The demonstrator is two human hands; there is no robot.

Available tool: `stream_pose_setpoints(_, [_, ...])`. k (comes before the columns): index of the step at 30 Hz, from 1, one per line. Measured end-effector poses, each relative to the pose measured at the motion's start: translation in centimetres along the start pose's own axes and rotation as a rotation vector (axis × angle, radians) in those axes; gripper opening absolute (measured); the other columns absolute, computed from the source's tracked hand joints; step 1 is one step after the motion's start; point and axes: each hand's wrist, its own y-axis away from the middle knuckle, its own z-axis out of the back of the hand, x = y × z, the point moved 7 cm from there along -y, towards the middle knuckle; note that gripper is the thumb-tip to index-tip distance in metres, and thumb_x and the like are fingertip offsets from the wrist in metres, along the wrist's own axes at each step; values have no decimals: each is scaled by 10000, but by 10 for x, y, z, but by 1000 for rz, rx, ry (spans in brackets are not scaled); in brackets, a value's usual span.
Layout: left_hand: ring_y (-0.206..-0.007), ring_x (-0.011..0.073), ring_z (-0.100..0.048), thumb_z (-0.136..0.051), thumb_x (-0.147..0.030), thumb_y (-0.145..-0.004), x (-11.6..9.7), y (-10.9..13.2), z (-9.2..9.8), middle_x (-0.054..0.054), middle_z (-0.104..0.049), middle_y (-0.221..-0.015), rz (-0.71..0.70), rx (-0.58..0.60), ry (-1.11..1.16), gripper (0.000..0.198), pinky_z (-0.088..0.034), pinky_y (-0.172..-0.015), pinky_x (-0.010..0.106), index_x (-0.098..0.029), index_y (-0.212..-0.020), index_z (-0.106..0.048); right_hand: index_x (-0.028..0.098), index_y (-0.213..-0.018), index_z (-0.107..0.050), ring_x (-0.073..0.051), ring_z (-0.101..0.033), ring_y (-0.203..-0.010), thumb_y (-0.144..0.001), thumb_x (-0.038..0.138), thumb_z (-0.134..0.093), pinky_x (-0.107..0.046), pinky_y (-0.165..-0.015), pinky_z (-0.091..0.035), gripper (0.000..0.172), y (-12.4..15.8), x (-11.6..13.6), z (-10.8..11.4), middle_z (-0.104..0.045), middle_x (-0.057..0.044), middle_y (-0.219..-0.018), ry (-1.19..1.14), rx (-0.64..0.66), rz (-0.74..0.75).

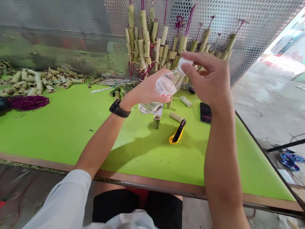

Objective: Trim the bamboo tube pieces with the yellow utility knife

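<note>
My left hand (146, 90) is wrapped round a clear plastic bottle (163, 88), held tilted above the green table (59, 127). A black watch sits on that wrist. My right hand (212, 80) pinches the bottle's white cap (184, 64) at the top end. Below the bottle stand short bamboo pieces (156, 121) and a yellow utility knife (177, 132) lies on the table.
A black phone (206, 112) lies at the table's right. Strung bamboo tubes (159, 43) lean on the perforated metal wall. A heap of cut bamboo (31, 79) and purple cord (28, 101) lie at the left. The table's front edge is near my lap.
</note>
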Motion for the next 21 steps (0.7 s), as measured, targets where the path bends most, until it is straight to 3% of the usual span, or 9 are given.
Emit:
stream_pose_setpoints(4, [-1210, 196, -766, -726, -282, -871, 6, -2, -8, -8, -741, -1320, 9, 167, 48, 619, -602, -1071, 414, 47, -1374, -579, 240, -1342, -803, -285, -762, -1215, -995, 696, -775, -451, -993, -688, 573, 2, -5, -4, -818, -72, -1339, -45, 8, -9])
stream_pose_setpoints(6, [-1177, 191, -778, -792, -261, -843, 8, -2, -1, -15, -756, -1289, 12, 161, 103, 615, -613, -1061, 417, 28, -1350, -597, 231, -1359, -790, -281, -768, -1217, -980, 755, -751, -452, -1011, -687, 648, 2, -6, -9, -814, -75, -1345, -92, -3, -6])
stream_pose_setpoints(9, [-1073, 183, -803, -806, -313, -865, 10, -2, 8, -26, -776, -1198, 15, 178, 214, 602, -645, -996, 393, 25, -1324, -614, 320, -1434, -743, -275, -752, -1282, -991, 847, -642, -415, -1023, -675, 695, 3, -9, -22, -789, -49, -1395, -149, -25, -28])
stream_pose_setpoints(12, [-973, 187, -810, -742, -460, -911, 14, 2, 6, -46, -769, -1086, 39, 286, 342, 616, -657, -919, 394, 16, -1286, -631, 404, -1502, -677, -283, -719, -1358, -1013, 893, -533, -385, -968, -674, 707, 4, -13, -39, -765, -23, -1437, -184, -2, -52])
stream_pose_setpoints(15, [-890, 197, -789, -822, -535, -822, 18, 7, 0, -5, -788, -1038, 128, 369, 563, 638, -656, -836, 347, -76, -1242, -680, 415, -1501, -663, -290, -733, -1320, -998, 913, -528, -365, -886, -682, 720, 5, -14, -48, -762, -36, -1419, -216, 22, -55])
stream_pose_setpoints(17, [-872, 215, -752, -885, -477, -722, 16, 9, -3, 38, -797, -1049, 190, 381, 680, 615, -637, -809, 342, -146, -1203, -691, 396, -1440, -698, -284, -756, -1235, -993, 886, -579, -361, -839, -679, 674, 4, -14, -44, -776, -55, -1345, -214, 10, -63])
stream_pose_setpoints(19, [-901, 228, -718, -888, -402, -679, 11, 10, -4, 50, -777, -1056, 218, 375, 627, 573, -607, -842, 360, -187, -1166, -676, 356, -1334, -748, -271, -767, -1125, -987, 824, -668, -359, -795, -667, 588, 5, -16, -34, -787, -67, -1206, -199, -7, -77])
stream_pose_setpoints(21, [-917, 236, -695, -874, -357, -683, 8, 10, 0, 41, -748, -1028, 247, 337, 425, 552, -577, -872, 374, -212, -1171, -661, 320, -1229, -781, -244, -756, -1017, -968, 748, -762, -342, -750, -641, 501, 5, -19, -24, -773, -58, -1057, -173, -3, -110])
